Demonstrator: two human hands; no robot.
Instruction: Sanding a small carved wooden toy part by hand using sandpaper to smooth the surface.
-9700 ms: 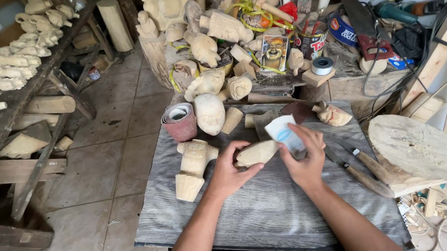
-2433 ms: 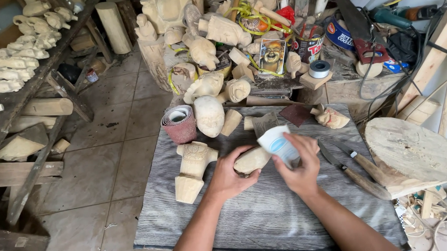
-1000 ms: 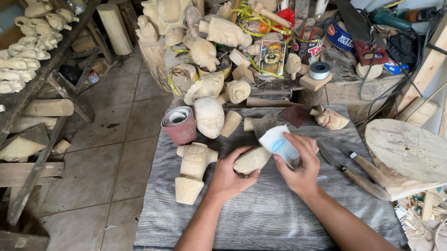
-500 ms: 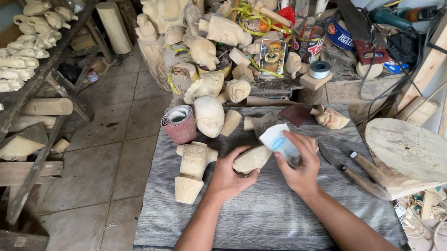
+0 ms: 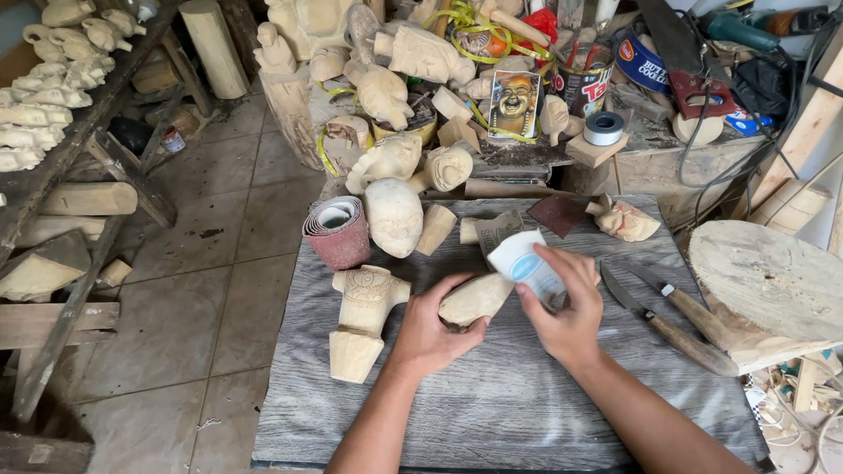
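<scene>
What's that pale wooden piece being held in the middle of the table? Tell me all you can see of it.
The wooden piece is a small, rounded lump of pale, unfinished-looking wood, smooth, with no carving visible. It lies roughly level, just above the grey plank table. The left hand grips its near end from below. The right hand presses a folded sheet of sandpaper, pale backing up, against its far end, hiding that part.

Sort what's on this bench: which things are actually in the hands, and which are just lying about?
In hand:
- small wooden piece, held by left hand
- folded sandpaper sheet, held by right hand

Lying about:
- sandpaper roll
- two carving knives
- carved wooden stand
- egg-shaped wooden blank
</scene>
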